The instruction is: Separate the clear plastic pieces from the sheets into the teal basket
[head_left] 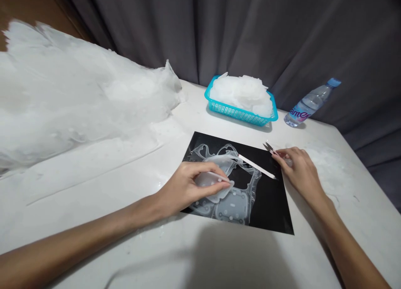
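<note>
My left hand [181, 182] is closed on a translucent, silicone-like piece [207, 179], pinched between thumb and fingertips above a black mat [271, 211]. Under it lies a clear moulded sheet [232, 204] with rounded panels, small oval marks and a looped, ragged outline. A slim white pen-like tool [257, 166] with a pointed tip rests across the upper part of the mat. At the mat's right edge my right hand [303, 168] grips small scissors [269, 148], their blades pointing up and left. The fingers partly hide the handles.
Behind the mat stands a turquoise basket [238, 113] heaped with whitish translucent pieces. A water bottle [308, 105] is to its right. A large white translucent heap [72, 92] covers the table's left side. More clear scraps [332, 168] lie right. A grey curtain [238, 30] hangs behind.
</note>
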A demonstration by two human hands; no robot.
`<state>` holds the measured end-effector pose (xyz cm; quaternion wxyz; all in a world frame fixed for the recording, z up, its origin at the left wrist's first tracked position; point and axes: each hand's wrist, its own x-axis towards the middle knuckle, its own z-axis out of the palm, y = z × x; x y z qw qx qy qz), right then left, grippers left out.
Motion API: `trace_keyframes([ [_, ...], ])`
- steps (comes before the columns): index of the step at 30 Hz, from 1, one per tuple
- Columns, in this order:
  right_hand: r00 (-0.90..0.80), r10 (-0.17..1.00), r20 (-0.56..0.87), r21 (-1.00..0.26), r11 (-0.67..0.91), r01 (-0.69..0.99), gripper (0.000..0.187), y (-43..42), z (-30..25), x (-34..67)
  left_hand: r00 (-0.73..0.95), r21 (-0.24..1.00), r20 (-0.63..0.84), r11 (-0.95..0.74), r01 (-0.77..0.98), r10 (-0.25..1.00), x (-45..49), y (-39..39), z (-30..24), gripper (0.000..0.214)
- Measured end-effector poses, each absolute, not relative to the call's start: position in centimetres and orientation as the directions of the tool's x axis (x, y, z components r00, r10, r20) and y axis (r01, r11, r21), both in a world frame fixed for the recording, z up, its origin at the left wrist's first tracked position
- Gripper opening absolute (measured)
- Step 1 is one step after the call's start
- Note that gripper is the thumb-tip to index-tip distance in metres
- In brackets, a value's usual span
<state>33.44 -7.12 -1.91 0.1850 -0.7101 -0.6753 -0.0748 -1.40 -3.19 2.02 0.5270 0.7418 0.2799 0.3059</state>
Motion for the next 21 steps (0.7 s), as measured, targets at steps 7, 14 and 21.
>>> trace_keyframes([
  [7,0.109,0.879,0.464,-0.232,0.001,0.973,0.036,-7.1,-0.2,30.3,0.654,0.975,0.125,-0.214,0.058,0.746,-1.3,-3.5,2.3,0.009],
  [14,0.05,0.996,0.072,-0.784,0.026,0.62,0.036,-9.0,2.6,26.2,0.663,0.94,0.141,-0.309,0.143,0.736,-1.6,-3.1,2.3,0.007],
  [21,-0.218,0.97,-0.109,-0.854,0.021,0.52,0.034,-10.2,5.2,24.7,0.682,0.889,0.269,-0.449,0.097,0.68,-1.8,-2.7,2.2,0.004],
])
